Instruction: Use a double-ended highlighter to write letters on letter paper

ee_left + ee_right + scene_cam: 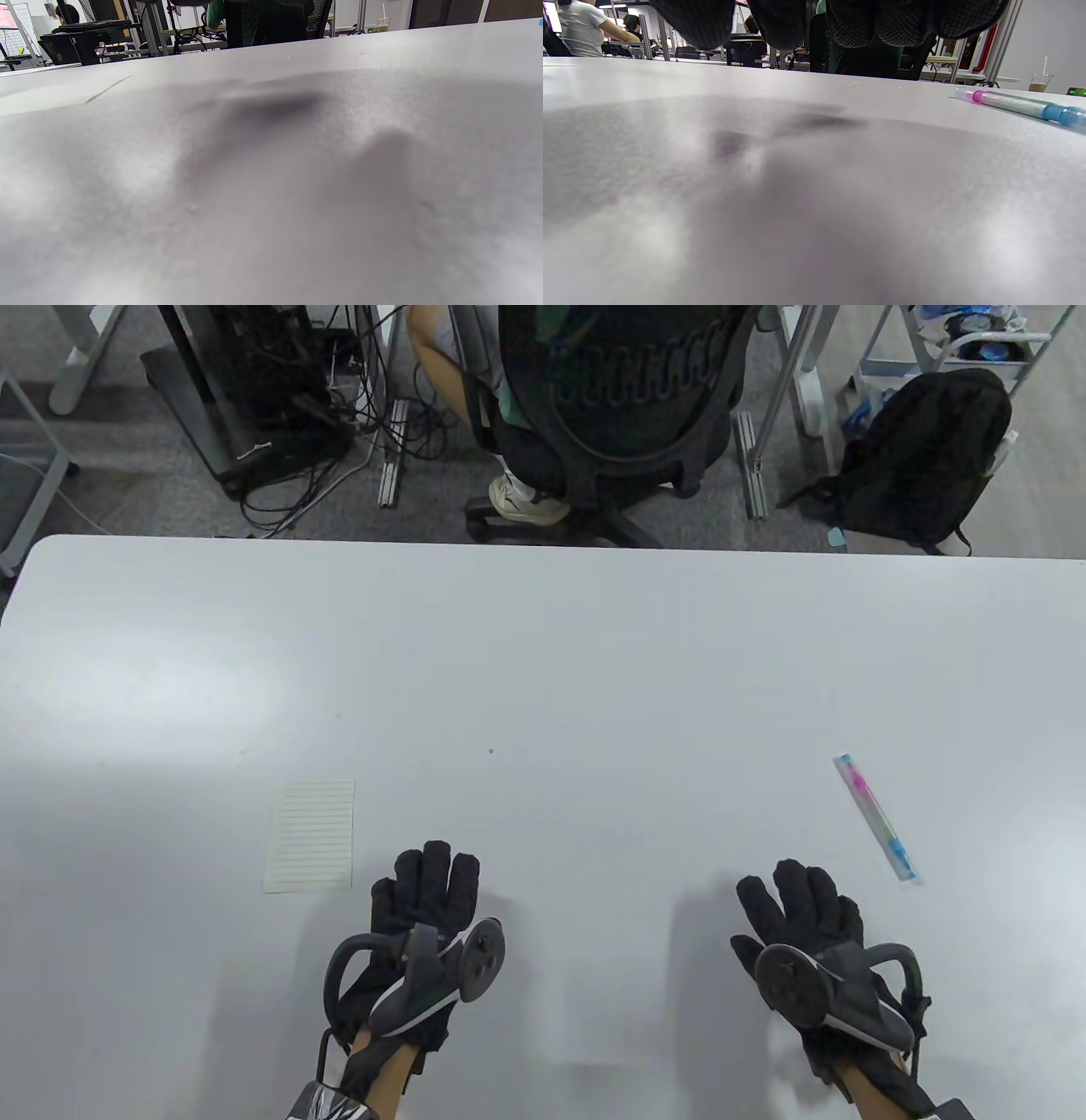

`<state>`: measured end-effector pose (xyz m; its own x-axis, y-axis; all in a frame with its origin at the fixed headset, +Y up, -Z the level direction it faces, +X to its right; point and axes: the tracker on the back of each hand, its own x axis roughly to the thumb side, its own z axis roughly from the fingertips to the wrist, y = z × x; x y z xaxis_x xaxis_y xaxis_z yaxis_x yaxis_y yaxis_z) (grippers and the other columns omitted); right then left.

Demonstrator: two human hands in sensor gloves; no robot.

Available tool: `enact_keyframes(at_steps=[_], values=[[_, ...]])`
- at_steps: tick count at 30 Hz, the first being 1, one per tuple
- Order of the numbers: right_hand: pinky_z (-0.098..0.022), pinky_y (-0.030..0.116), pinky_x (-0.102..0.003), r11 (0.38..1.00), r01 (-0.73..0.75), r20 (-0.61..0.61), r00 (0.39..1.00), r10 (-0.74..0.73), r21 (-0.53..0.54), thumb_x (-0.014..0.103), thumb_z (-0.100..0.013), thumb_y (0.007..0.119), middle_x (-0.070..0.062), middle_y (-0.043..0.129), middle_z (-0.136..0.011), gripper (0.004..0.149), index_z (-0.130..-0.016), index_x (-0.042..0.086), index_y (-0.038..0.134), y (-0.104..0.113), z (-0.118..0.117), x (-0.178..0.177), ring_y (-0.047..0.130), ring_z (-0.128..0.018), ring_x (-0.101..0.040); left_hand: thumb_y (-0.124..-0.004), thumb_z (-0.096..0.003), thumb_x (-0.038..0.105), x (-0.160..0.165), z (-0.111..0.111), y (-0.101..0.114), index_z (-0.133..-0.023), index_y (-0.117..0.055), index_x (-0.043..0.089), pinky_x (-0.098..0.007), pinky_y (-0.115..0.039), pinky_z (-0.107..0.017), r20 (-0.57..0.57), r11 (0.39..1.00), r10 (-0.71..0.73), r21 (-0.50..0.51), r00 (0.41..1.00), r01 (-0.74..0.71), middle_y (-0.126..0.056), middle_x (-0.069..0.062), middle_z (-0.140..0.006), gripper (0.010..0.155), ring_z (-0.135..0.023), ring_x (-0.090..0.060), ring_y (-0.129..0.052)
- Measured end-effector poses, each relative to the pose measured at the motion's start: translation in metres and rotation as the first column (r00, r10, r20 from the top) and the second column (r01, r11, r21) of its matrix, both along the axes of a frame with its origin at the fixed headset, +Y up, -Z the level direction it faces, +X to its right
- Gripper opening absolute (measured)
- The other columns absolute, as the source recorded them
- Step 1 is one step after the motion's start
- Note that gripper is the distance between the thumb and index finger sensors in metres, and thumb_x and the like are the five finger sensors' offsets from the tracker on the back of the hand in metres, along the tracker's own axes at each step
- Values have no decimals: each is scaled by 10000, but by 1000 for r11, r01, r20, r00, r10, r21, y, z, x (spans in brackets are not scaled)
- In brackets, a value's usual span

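Nothing is written yet: the paper [310,836] lies blank just left of the left hand [422,916] fingertips, and the highlighter [877,818], both caps on, lies just beyond and right of the right hand [802,929] fingers. Both hands rest flat on the table [543,661], fingers relaxed, holding nothing. Picking up, uncapping and writing all remain.

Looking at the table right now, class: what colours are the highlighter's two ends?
The highlighter is pink at one end, blue at the other; clearest in the right wrist view.
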<state>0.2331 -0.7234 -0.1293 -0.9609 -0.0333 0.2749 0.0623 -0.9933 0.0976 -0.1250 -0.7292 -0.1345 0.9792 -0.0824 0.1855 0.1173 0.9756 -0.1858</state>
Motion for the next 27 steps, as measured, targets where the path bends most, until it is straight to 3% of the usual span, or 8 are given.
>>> enact_keyframes(at_steps=[5,11,15,27], values=[[-650,495,-758,999,-33,51,998,32,23,447,-573,596,-381,434,-1135,658,-1139,131,477,7,-19,17,466,-977,-655,-495,-598,547,0,0,0,-1205,-320,149,-673,-439,-798,3,1000,4,-3,1000,-4,-252,-211,-1255,747,-1145,-508,-355],[-646,503,-755,993,-113,205,973,104,31,418,-572,623,-383,451,-1126,688,-1140,72,446,8,-55,58,483,-970,-654,-496,-598,547,1,0,1,-1205,-320,151,-672,-438,-799,5,1000,8,2,1000,-8,-252,-209,-1255,746,-1145,-506,-354],[-642,508,-754,989,-145,303,942,145,-23,406,-571,636,-399,465,-1111,715,-1136,17,434,7,-72,83,508,-953,-659,-496,-598,546,1,0,1,-1205,-320,151,-673,-436,-798,5,1000,4,7,1000,-4,-252,-209,-1254,745,-1145,-506,-353],[-642,517,-750,988,-126,400,904,149,-85,408,-569,638,-440,457,-1087,766,-1125,-64,407,-6,-90,109,541,-925,-660,-497,-599,544,2,-1,1,-1205,-319,151,-673,-436,-799,9,1000,-1,5,1000,1,-254,-209,-1254,744,-1144,-508,-354]])
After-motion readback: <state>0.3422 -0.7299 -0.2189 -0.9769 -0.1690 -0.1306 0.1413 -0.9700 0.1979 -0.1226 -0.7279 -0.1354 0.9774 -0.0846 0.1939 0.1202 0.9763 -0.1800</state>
